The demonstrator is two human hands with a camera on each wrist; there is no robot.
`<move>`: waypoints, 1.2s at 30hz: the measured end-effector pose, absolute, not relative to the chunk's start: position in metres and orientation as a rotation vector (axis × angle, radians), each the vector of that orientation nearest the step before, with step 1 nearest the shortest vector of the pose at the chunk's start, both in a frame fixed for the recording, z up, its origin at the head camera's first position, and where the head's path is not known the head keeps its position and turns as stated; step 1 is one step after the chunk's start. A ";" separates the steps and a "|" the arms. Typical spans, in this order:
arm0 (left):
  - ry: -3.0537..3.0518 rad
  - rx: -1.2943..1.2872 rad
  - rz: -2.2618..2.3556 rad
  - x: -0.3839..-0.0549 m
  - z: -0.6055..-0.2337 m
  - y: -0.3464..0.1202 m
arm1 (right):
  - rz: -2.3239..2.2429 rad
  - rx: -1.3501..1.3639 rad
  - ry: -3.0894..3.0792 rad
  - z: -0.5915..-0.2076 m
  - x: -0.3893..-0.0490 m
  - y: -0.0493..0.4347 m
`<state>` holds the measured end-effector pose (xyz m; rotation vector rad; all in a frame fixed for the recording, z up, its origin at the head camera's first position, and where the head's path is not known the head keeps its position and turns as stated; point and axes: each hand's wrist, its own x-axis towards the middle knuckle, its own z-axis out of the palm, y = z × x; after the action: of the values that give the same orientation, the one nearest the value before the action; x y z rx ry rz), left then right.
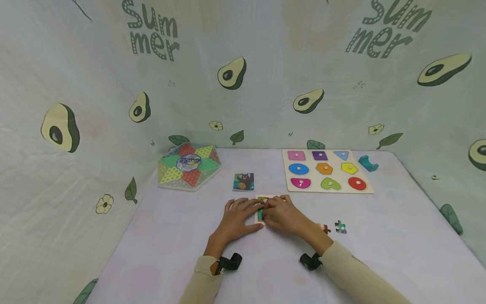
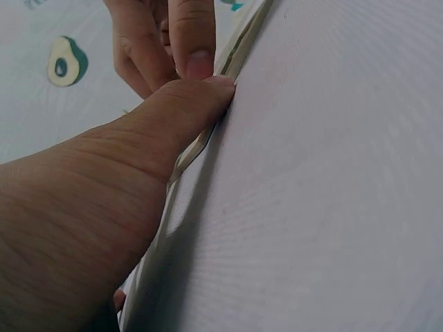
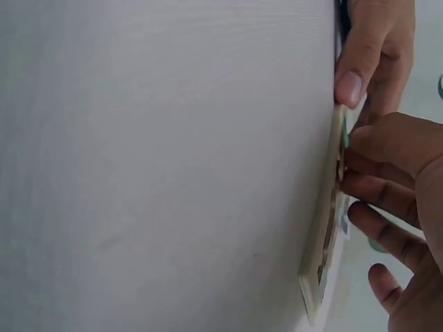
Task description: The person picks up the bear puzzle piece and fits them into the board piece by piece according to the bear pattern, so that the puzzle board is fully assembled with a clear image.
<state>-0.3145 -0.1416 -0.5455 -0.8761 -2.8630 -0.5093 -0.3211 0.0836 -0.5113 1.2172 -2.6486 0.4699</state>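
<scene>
A small wooden jigsaw board (image 1: 256, 220) lies flat on the table between both hands, mostly covered by them in the head view. My left hand (image 1: 236, 218) rests at its left side, fingers stretched over the far part and the thumb (image 2: 201, 93) on the near edge. Over the board's right half, my right hand (image 1: 282, 214) has its fingers bent down, the thumb (image 3: 377, 138) and fingertips pinching a puzzle piece, mostly hidden, at the board's surface. Two loose jigsaw pieces, a brown one (image 1: 325, 228) and a teal one (image 1: 340, 227), lie right of the right hand.
Behind the hands is a square bear picture card (image 1: 243, 182). A shape-peg board (image 1: 328, 192) stands back right, beside a teal curved block (image 1: 368, 163). Back left lies a hexagonal colored box (image 1: 190, 162). A printed curtain (image 1: 265, 118) hangs behind the table.
</scene>
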 end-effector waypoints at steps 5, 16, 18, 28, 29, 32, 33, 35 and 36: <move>-2.869 -0.873 -0.486 -0.314 -0.547 -0.141 | 0.435 1.257 -2.619 -0.510 -0.319 0.086; -2.889 -0.876 -0.507 -0.310 -0.556 -0.140 | 0.467 1.211 -2.686 -0.515 -0.306 0.086; -2.888 -0.871 -0.539 -0.309 -0.557 -0.140 | 0.494 1.216 -2.692 -0.517 -0.303 0.088; -2.867 -0.828 -0.565 -0.313 -0.556 -0.138 | 0.617 1.087 -2.750 -0.511 -0.294 0.120; -2.883 -0.826 -0.549 -0.315 -0.555 -0.138 | 0.636 1.066 -2.752 -0.508 -0.295 0.124; -2.922 -0.855 -0.518 -0.319 -0.551 -0.140 | 0.694 1.011 -2.753 -0.501 -0.294 0.138; -2.930 -0.870 -0.514 -0.320 -0.549 -0.141 | 0.710 0.995 -2.753 -0.499 -0.294 0.143; -2.937 -0.889 -0.506 -0.320 -0.548 -0.143 | 0.727 0.968 -2.750 -0.496 -0.293 0.151; -2.933 -0.896 -0.520 -0.320 -0.547 -0.144 | 0.730 0.955 -2.749 -0.495 -0.293 0.155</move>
<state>-0.3203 -0.1437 -0.5469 -0.8964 -2.9330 -0.5202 -0.2925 0.1551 -0.4951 0.9551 -2.7488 0.7300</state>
